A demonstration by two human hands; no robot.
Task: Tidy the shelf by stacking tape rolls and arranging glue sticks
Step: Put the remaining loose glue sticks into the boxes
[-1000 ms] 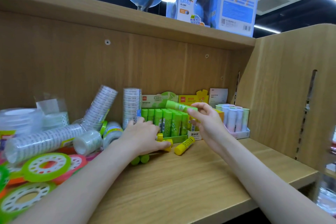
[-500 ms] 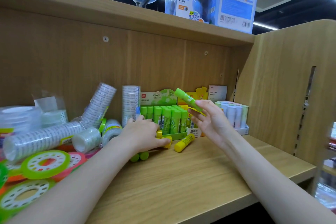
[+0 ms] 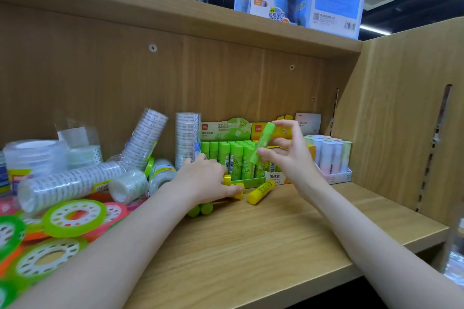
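Right now right hand (image 3: 288, 155) pinches a green glue stick (image 3: 262, 144), tilted, just above the green display box (image 3: 247, 182) of upright sticks. Left hand (image 3: 206, 179) curls over loose yellow glue sticks (image 3: 238, 187) on shelf board (image 3: 288, 228) in front of box; another yellow stick (image 3: 259, 192) beside. Tape rolls (image 3: 70, 184) heaped left of box.

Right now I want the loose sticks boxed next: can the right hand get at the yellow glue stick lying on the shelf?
Probably not yet: the right hand holds a green glue stick. The yellow glue stick lies unobstructed just below.
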